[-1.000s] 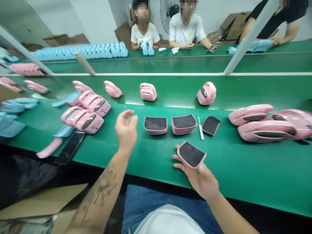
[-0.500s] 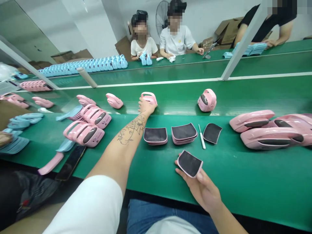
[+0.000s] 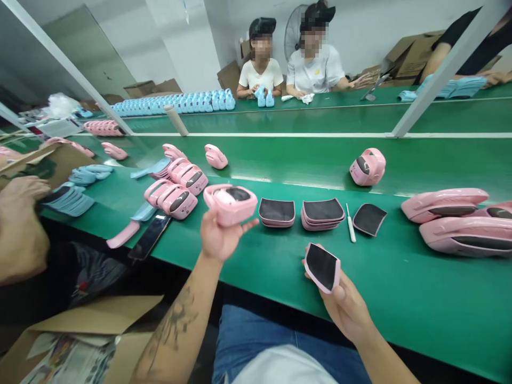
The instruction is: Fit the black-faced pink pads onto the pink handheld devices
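Note:
My left hand (image 3: 218,237) is closed on a pink plastic housing (image 3: 231,202), held above the near edge of the green table (image 3: 400,288). A dark recess shows on the housing's top. My right hand (image 3: 346,304) grips a pink-rimmed panel with a black face (image 3: 322,268), tilted upright. Just beyond lie two stacks of the same panels (image 3: 277,212) (image 3: 323,212), a single panel (image 3: 369,218) and a thin white stick (image 3: 351,229).
Pink housings (image 3: 176,198) lie at left beside a black phone (image 3: 150,242); larger pink shells (image 3: 460,224) at right. One housing (image 3: 368,166) rests on the belt. Another person's hand (image 3: 18,229) is at far left. A cardboard box (image 3: 80,341) sits below. Two people sit opposite with blue parts (image 3: 176,102).
My left hand took the pink housing from the belt and brought it back toward me. My right hand tilted the panel more upright. The view has shifted left.

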A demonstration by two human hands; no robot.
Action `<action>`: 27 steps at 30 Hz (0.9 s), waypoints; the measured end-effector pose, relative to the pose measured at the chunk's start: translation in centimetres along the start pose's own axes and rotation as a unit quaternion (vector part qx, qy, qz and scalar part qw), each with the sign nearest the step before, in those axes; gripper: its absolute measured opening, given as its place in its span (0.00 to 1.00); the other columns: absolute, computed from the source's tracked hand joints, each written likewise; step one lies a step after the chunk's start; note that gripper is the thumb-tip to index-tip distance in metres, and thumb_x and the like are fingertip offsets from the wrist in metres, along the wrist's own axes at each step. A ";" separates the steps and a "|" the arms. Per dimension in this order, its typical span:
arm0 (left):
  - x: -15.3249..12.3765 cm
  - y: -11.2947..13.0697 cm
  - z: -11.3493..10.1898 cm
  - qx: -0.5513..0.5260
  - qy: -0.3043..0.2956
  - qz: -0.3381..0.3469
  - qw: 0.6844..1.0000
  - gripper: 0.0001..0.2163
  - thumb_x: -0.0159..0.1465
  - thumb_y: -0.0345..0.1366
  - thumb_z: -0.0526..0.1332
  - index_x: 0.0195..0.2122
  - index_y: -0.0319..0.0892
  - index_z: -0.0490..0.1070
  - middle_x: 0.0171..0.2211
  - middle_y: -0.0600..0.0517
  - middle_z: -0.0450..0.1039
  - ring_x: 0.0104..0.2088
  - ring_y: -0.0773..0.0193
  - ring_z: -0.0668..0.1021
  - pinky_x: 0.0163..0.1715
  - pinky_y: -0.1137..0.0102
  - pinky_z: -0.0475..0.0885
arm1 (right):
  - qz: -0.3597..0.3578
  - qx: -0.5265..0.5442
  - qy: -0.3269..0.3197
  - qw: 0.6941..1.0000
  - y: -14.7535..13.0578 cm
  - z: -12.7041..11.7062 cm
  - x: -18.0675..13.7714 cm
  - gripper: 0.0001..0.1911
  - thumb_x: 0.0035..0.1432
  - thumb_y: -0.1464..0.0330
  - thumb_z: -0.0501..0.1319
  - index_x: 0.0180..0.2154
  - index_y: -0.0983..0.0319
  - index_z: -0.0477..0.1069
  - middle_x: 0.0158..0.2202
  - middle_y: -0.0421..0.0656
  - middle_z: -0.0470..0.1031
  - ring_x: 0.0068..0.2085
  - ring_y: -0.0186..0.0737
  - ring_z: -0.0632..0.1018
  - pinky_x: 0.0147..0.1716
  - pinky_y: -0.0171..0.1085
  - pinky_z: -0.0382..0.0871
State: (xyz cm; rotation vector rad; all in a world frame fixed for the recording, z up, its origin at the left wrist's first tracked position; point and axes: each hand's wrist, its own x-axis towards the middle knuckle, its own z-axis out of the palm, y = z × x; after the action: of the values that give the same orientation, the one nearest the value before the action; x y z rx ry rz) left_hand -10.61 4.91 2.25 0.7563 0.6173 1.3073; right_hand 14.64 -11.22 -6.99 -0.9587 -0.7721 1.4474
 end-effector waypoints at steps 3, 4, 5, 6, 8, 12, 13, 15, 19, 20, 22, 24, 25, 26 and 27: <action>-6.8 -3.2 -0.1 -0.037 0.016 -0.072 0.997 0.30 0.63 0.51 0.66 0.65 0.47 0.67 0.59 0.41 0.75 0.57 0.39 0.77 0.51 0.43 0.77 | -0.008 -0.117 0.011 0.993 -0.8 1.6 -0.8 0.54 0.53 0.37 0.67 0.73 0.51 0.57 0.75 0.50 0.57 0.72 0.65 0.64 0.71 0.63 0.56; -8.3 -4.5 -0.1 -0.039 0.010 -0.091 0.995 0.32 0.61 0.48 0.68 0.66 0.47 0.66 0.60 0.41 0.75 0.58 0.40 0.78 0.54 0.44 0.76 | -0.011 -0.168 0.012 0.986 -1.2 2.2 -1.1 0.55 0.51 0.37 0.68 0.73 0.51 0.55 0.76 0.50 0.56 0.72 0.64 0.63 0.71 0.62 0.55; -9.4 -5.7 0.0 -0.037 -0.002 -0.104 0.994 0.35 0.59 0.45 0.70 0.68 0.48 0.64 0.60 0.42 0.74 0.59 0.41 0.77 0.56 0.46 0.75 | -0.012 -0.220 0.012 0.975 -1.7 2.7 -1.3 0.56 0.51 0.37 0.69 0.74 0.51 0.55 0.76 0.50 0.56 0.72 0.64 0.63 0.71 0.62 0.55; -10.2 -6.7 0.0 -0.033 -0.019 -0.110 0.993 0.38 0.57 0.43 0.72 0.69 0.49 0.62 0.62 0.43 0.73 0.60 0.42 0.76 0.59 0.47 0.73 | -0.010 -0.268 0.013 0.963 -2.1 3.2 -1.6 0.57 0.50 0.38 0.70 0.74 0.50 0.54 0.76 0.49 0.55 0.72 0.64 0.63 0.71 0.62 0.56; -11.0 -8.4 0.3 -0.026 -0.062 -0.112 0.991 0.43 0.54 0.41 0.75 0.71 0.51 0.59 0.65 0.44 0.70 0.64 0.42 0.73 0.64 0.49 0.69 | 0.001 -0.343 0.005 0.939 -3.0 3.7 -1.9 0.57 0.50 0.41 0.71 0.74 0.50 0.53 0.76 0.49 0.54 0.71 0.64 0.63 0.70 0.62 0.58; -11.0 -9.6 0.9 -0.021 -0.150 -0.099 0.983 0.46 0.54 0.42 0.76 0.72 0.51 0.56 0.68 0.43 0.65 0.68 0.39 0.69 0.66 0.47 0.66 | 0.001 -0.399 0.011 0.917 -3.9 3.9 -2.1 0.56 0.52 0.41 0.70 0.74 0.52 0.53 0.74 0.50 0.57 0.70 0.64 0.65 0.69 0.62 0.61; -10.9 -9.7 1.0 -0.015 -0.165 -0.094 0.982 0.47 0.54 0.42 0.76 0.72 0.51 0.55 0.68 0.42 0.65 0.68 0.38 0.68 0.66 0.47 0.66 | -0.005 -0.407 0.012 0.913 -3.9 3.9 -2.2 0.56 0.52 0.41 0.70 0.74 0.52 0.53 0.73 0.50 0.57 0.70 0.63 0.64 0.69 0.62 0.61; -10.7 -9.9 1.2 -0.003 -0.185 -0.087 0.979 0.47 0.55 0.42 0.76 0.73 0.51 0.54 0.68 0.41 0.64 0.68 0.38 0.68 0.65 0.47 0.66 | -0.018 -0.422 0.014 0.906 -3.9 3.8 -2.3 0.55 0.52 0.42 0.70 0.74 0.51 0.53 0.73 0.50 0.57 0.71 0.62 0.64 0.69 0.61 0.61; -10.7 -10.4 1.2 -0.002 -0.195 -0.091 0.977 0.47 0.55 0.41 0.76 0.73 0.52 0.54 0.70 0.42 0.61 0.67 0.40 0.69 0.65 0.48 0.66 | -0.020 -0.433 0.013 0.901 -3.8 3.6 -2.4 0.54 0.53 0.43 0.70 0.73 0.51 0.52 0.73 0.50 0.57 0.71 0.60 0.63 0.69 0.61 0.60; -10.7 -10.5 1.2 -0.001 -0.195 -0.095 0.976 0.47 0.55 0.40 0.76 0.73 0.52 0.54 0.70 0.42 0.62 0.68 0.40 0.68 0.65 0.49 0.66 | -0.018 -0.433 0.012 0.901 -3.8 3.6 -2.4 0.54 0.53 0.43 0.70 0.73 0.52 0.52 0.73 0.50 0.57 0.71 0.60 0.62 0.69 0.61 0.60; -10.7 -10.5 1.4 0.004 -0.194 -0.105 0.975 0.47 0.55 0.39 0.77 0.73 0.51 0.55 0.68 0.41 0.64 0.68 0.40 0.68 0.65 0.49 0.67 | -0.015 -0.432 0.010 0.902 -3.8 3.5 -2.5 0.54 0.53 0.44 0.70 0.73 0.52 0.52 0.73 0.50 0.57 0.71 0.60 0.62 0.70 0.61 0.59; -10.6 -10.4 1.7 0.008 -0.191 -0.109 0.976 0.49 0.52 0.40 0.79 0.72 0.51 0.56 0.67 0.40 0.66 0.67 0.39 0.69 0.64 0.50 0.68 | -0.011 -0.434 0.009 0.901 -3.8 3.4 -2.5 0.54 0.53 0.44 0.71 0.73 0.53 0.52 0.73 0.51 0.57 0.71 0.60 0.62 0.70 0.61 0.58; -10.6 -10.3 1.9 0.011 -0.188 -0.108 0.976 0.49 0.51 0.40 0.80 0.72 0.51 0.57 0.67 0.40 0.66 0.67 0.39 0.69 0.64 0.50 0.68 | -0.009 -0.435 0.010 0.900 -3.8 3.4 -2.5 0.54 0.53 0.45 0.71 0.73 0.53 0.52 0.73 0.51 0.57 0.71 0.60 0.62 0.70 0.62 0.58; -10.6 -10.2 2.0 0.014 -0.184 -0.107 0.977 0.50 0.50 0.41 0.80 0.71 0.50 0.58 0.67 0.40 0.66 0.66 0.39 0.69 0.63 0.50 0.69 | -0.007 -0.436 0.012 0.900 -3.8 3.3 -2.5 0.54 0.53 0.45 0.71 0.73 0.52 0.52 0.73 0.50 0.57 0.71 0.61 0.62 0.70 0.62 0.58; -10.6 -10.1 2.2 0.020 -0.180 -0.106 0.978 0.49 0.50 0.42 0.80 0.71 0.50 0.59 0.66 0.40 0.67 0.66 0.39 0.70 0.63 0.50 0.69 | -0.006 -0.436 0.014 0.900 -3.8 3.3 -2.5 0.54 0.53 0.45 0.71 0.73 0.52 0.52 0.73 0.50 0.57 0.71 0.61 0.62 0.70 0.63 0.58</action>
State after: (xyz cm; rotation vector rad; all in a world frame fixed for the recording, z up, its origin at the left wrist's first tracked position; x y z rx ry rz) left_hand -4.47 -6.76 -4.52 0.9080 0.4195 0.9344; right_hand 13.40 -13.11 -1.82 -1.6298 -1.4531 1.0456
